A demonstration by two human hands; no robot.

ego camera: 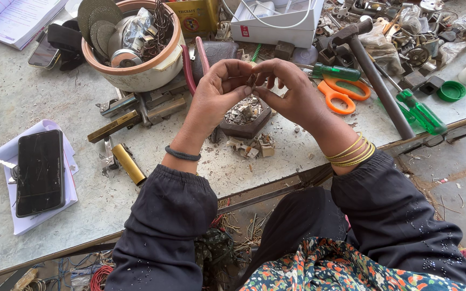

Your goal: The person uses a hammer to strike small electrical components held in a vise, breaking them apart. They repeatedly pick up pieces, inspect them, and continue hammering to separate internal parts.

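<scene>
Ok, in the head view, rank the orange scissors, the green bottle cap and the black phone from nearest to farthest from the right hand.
1. Orange scissors: just right of the right hand, on the table.
2. Green bottle cap: far right, past the hammer handle.
3. Black phone: far left, lying on white papers.

small, dull metal part (pixel 252 80), pinched between fingertips of both hands, held up above a dark wooden block (pixel 246 128); mostly hidden by the fingers, shape hard to tell. block low and many-sided, hollowed on top, hollow heaped with pale grey and whitish scraps; sits flat on the worn grey worktable, directly under the hands, near the table's front edge. little cluster of pale broken pieces (pixel 254 146) lying loose on the table just in front of the block, touching or nearly touching its base
</scene>
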